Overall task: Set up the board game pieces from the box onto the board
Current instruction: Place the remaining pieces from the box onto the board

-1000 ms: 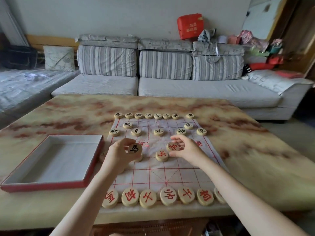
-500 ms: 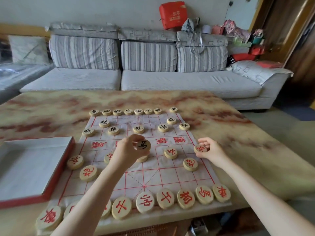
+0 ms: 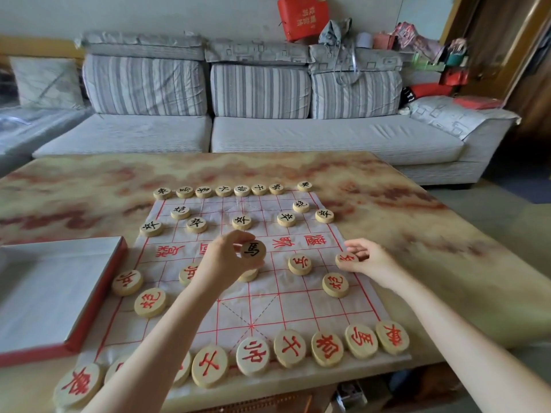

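A white cloth board [image 3: 259, 305] with a red grid lies on the table. Round wooden pieces stand on it: black-lettered ones along the far rows [image 3: 242, 222], red-lettered ones along the near edge [image 3: 252, 356]. My left hand [image 3: 226, 260] is raised over the board's middle and pinches a black-lettered piece [image 3: 253, 249]. My right hand [image 3: 368, 259] is at the board's right edge, its fingers holding a red-lettered piece [image 3: 346, 259] on the cloth. The box [image 3: 92, 296], red-rimmed with a pale inside, sits to the left with no pieces visible in it.
The marbled table [image 3: 417, 234] stretches right and far of the board. A grey striped sofa [image 3: 268, 126] stands behind it, with red bags and clutter on its back at the right. The table's near edge runs just below the red row.
My right hand carried a red piece from the board's middle to the right edge. My left hand stayed over the middle with its black piece. The camera turned right.
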A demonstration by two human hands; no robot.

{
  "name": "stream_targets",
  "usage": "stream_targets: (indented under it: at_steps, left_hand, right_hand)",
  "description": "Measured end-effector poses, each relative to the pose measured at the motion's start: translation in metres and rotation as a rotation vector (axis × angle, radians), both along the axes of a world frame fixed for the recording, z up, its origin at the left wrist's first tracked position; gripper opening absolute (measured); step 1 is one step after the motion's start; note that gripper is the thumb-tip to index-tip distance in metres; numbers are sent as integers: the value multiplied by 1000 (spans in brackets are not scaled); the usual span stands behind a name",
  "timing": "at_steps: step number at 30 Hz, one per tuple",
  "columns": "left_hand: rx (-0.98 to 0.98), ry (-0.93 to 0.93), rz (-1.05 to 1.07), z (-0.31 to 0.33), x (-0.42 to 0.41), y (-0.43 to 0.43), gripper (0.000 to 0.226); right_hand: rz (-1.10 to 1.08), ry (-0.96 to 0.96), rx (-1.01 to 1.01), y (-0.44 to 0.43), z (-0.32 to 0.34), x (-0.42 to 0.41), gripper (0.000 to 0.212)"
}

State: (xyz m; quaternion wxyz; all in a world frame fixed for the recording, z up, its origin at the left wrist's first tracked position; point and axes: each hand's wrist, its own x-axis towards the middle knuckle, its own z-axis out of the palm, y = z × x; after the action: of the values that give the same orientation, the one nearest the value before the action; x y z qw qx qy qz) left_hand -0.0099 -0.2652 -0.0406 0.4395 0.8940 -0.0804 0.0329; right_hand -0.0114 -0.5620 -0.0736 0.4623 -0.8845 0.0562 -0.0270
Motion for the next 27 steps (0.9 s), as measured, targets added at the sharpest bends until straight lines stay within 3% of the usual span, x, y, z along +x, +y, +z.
stream_targets:
  at_steps: [5, 10, 15, 19, 27]
  left_hand:
    - [-32, 7, -23, 4, 21, -14, 51]
    - [-31, 16, -43, 9, 66, -45, 52]
    - [-30, -16, -54, 10, 117, -78, 51]
    - [-19, -81, -33, 11, 162, -98, 52]
    - [190, -113, 9, 2, 248, -123, 50]
  right_hand:
    - [-170, -139, 91, -12, -1, 22, 26]
    - [-85, -118, 57, -5, -1, 58, 29]
    - [-83, -178, 27, -11, -2, 86, 15]
    - [-85, -264, 123, -17, -11, 87, 8]
    - [-50, -337, 173, -25, -25, 87, 18]
